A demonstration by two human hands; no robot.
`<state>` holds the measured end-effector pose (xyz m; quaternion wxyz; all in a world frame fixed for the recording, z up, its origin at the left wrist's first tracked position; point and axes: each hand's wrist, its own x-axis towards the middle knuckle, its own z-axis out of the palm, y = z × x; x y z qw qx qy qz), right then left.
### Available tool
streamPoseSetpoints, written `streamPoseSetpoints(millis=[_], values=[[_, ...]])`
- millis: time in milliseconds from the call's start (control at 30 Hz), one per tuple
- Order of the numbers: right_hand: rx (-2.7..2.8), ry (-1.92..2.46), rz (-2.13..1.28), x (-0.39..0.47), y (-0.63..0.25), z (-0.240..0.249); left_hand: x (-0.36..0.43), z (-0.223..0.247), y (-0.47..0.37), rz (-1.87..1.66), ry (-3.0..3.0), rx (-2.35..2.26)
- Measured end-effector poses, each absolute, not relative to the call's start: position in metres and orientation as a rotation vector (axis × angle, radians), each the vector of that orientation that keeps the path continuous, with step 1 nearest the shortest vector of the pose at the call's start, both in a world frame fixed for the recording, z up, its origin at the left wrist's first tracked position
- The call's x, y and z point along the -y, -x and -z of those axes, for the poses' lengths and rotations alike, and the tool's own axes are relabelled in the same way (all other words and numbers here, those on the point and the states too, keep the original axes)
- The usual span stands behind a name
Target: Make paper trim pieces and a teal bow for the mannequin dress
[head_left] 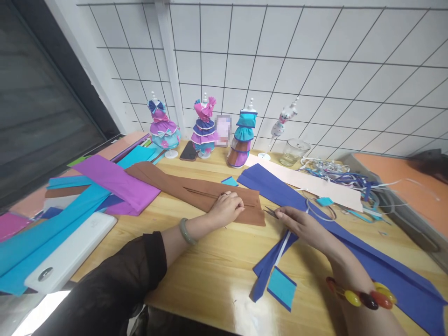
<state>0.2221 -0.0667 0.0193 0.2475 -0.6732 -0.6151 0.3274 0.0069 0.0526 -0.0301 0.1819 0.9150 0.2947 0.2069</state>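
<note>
My left hand (227,209), fingers curled, presses on a long brown crepe paper strip (196,189) lying across the table. A thin dark slit or fold line runs along the strip near that hand. My right hand (304,227) is closed around small scissors (271,212); their blades point left at the strip's right end, and the handles are hidden in the fingers. Below my right hand lie a narrow folded dark blue strip (268,270) and a turquoise square with blue edges (283,287). A wide dark blue strip (357,245) runs behind and under my right forearm.
Small dress forms stand along the wall, several clothed, such as the purple-turquoise one (164,128), and one bare (283,121). A phone (189,151), glass jar (294,151), tangled scraps (336,170), purple paper (119,182) and white power bank-like device (73,252) lie around.
</note>
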Motion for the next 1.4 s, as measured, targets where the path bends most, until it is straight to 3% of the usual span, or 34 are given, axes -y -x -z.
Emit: streamPoseSetpoints(millis=[433, 1400], values=[[1.593, 1.839, -1.261, 0.074, -0.243, -0.015, -0.052, 0.021, -0.001, -0.600, -2.483, -0.776], [1.926, 1.699, -0.891, 0.061, -0.225, -0.006, -0.057, 0.027, -0.002, -0.623, -2.452, -0.751]])
